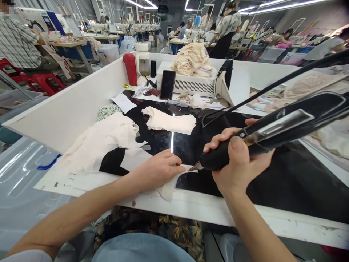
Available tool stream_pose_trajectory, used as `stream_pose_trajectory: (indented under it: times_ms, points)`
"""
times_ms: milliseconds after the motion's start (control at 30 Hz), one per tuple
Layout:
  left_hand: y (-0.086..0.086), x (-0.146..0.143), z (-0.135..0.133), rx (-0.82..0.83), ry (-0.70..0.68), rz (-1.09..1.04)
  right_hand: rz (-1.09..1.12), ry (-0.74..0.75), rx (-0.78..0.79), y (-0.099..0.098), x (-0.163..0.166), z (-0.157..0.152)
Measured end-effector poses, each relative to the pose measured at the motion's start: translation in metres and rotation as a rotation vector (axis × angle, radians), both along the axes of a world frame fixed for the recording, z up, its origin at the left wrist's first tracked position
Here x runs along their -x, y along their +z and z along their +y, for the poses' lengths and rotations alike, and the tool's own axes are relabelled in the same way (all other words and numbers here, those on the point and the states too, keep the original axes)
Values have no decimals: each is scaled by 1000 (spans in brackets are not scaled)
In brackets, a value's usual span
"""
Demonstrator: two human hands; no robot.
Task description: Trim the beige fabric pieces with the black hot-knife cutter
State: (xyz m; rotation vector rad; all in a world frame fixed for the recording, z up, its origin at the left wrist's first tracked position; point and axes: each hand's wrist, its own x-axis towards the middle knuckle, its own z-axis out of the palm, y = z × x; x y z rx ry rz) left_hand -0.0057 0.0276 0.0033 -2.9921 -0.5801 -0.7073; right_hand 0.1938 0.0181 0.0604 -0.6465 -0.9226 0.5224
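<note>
My right hand (240, 160) is wrapped round a thick black hand-held tool (218, 155) with a narrow metal tip and a lever along its body. The tip meets the right end of a small cream fabric piece (167, 189) on the glossy black work surface (294, 182). My left hand (160, 168) pinches that fabric close to the tip, fingertips pressed together. Beyond the hands lies a stack of cut cream fabric pieces (171, 122). At the left rests a larger heap of cream fabric (109, 136).
White side boards (65, 105) border the table. Along the back stand a red flask (130, 69), a jug (142, 60), a phone (167, 84) and a white box (191, 85) topped with fabric. A black cable (286, 78) crosses at right. Other people work at machines behind.
</note>
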Motion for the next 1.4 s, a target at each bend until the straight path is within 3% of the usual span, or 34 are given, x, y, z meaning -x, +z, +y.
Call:
stream_pose_trajectory:
  times_ms: [400, 900, 1400]
  points:
    - [1, 1, -1, -9, 2, 15, -3, 15, 50, 1, 3, -2]
    - [0, 2, -1, 5, 14, 48, 20, -106, 69, 4, -10, -2]
    - [0, 0, 0, -21, 4, 1, 31, -88, 73, 6, -8, -3]
